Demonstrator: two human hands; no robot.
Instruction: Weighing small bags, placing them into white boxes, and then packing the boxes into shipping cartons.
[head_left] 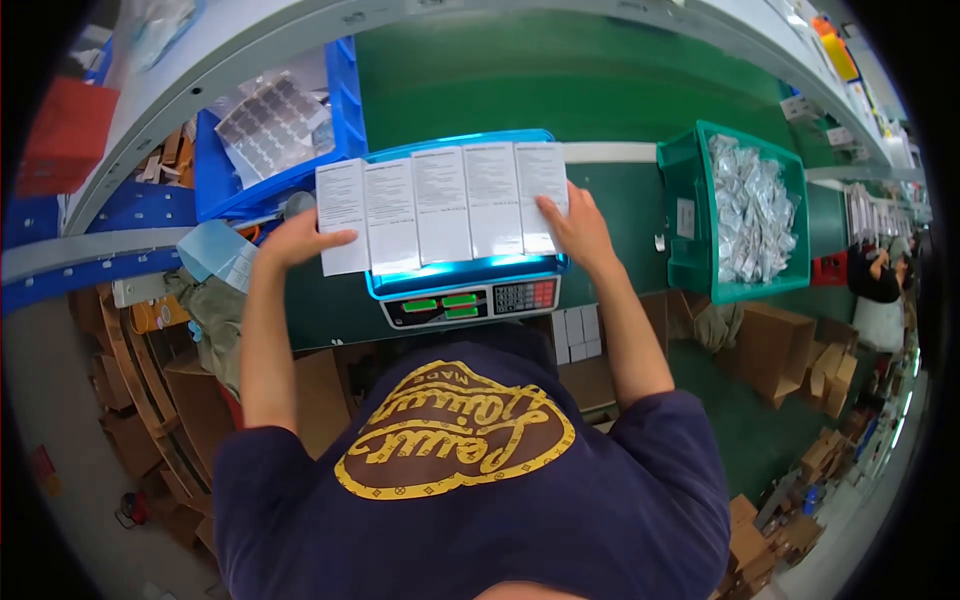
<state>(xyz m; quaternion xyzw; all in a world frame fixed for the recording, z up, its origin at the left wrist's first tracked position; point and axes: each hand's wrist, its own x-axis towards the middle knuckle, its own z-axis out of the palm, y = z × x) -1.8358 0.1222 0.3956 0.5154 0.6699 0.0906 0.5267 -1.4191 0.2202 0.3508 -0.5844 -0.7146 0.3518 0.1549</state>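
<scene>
Several white printed boxes [442, 208] stand side by side in a row over the shiny blue pan [452, 276] of a digital weighing scale. My left hand [300, 237] grips the left end of the row, its thumb lying across the first box and its other fingers hidden behind. At the opposite end my right hand [580, 228] holds the last box, thumb on its face and fingers round the side. The leftmost box overhangs the pan. Below the pan, the scale's front panel [470, 303] shows lit green displays and a keypad.
At the left, a blue bin [349, 110] holds printed sheets and plastic bags. A green bin [675, 215] full of small clear packets stands at the right. More white boxes [577, 333] sit in a carton below the table edge. A shelf rail [480, 22] crosses overhead.
</scene>
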